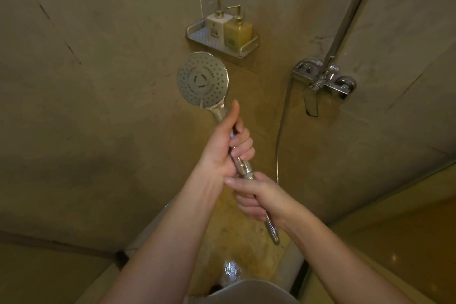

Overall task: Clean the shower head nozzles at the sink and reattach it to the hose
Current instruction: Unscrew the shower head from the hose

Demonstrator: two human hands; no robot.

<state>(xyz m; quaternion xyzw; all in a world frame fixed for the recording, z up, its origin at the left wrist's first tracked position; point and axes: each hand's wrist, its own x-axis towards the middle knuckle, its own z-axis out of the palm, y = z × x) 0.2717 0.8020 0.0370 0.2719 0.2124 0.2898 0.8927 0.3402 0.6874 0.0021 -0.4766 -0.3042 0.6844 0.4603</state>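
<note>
The shower head (202, 79) stands upright in the shower stall, left hand (225, 148) wrapped round its handle and right hand (256, 196) gripping the hose (271, 228) at the joint (unscrewing or tightening, I cannot tell), so the stage is unclear.

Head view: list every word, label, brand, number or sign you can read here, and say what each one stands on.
No text can be read.
White pump bottle on the wall shelf: a dark printed label, too blurred to read.
Yellow pump bottle: a faint label low on its front, too blurred to read.
Shower head, hose and mixer tap: no marking visible.
</note>
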